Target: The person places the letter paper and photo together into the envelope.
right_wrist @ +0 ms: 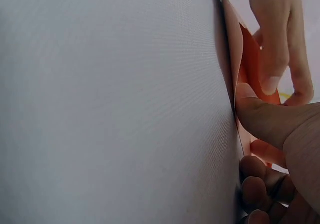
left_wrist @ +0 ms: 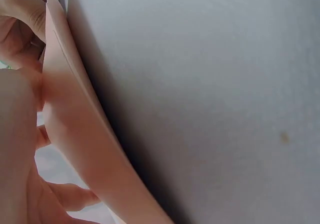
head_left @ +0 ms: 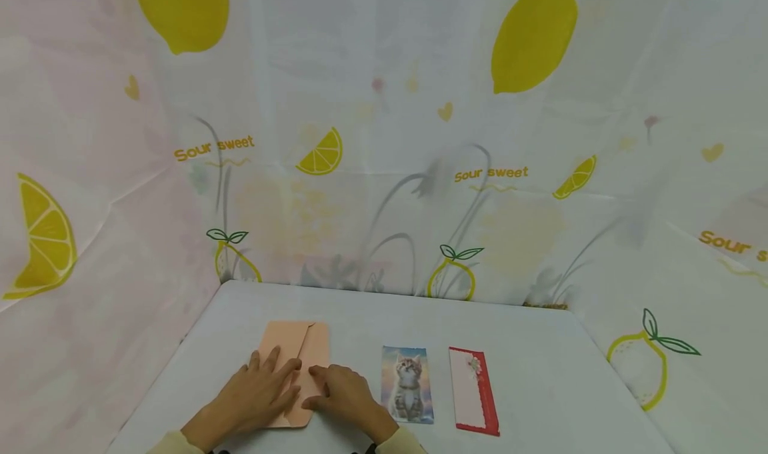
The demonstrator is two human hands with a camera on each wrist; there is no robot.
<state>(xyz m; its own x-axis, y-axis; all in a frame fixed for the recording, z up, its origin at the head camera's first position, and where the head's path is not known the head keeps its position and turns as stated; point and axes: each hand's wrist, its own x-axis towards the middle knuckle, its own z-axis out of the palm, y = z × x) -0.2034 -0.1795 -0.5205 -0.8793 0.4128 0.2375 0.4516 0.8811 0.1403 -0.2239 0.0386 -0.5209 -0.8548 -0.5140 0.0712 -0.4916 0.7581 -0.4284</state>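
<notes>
A peach-pink paper envelope (head_left: 318, 347) lies on the white table, with a flap edge running lengthwise along it. My left hand (head_left: 255, 391) rests across its left part with fingers spread, index and thumb at the flap edge. From the right side, my right hand (head_left: 348, 394) holds the envelope with thumb and index finger, its other fingers curled. In the right wrist view the thumb (right_wrist: 252, 106) presses on the envelope's near edge, and a gap shows an orange-lit inner side. The left wrist view shows the envelope (left_wrist: 95, 149) edge-on, slightly raised from the table.
To the right of my hands lies a kitten picture card (head_left: 408, 384). Further right is a narrow pink card with a red border (head_left: 471, 387). A lemon-print cloth (head_left: 384, 141) hangs behind and beside the white table (head_left: 540, 367).
</notes>
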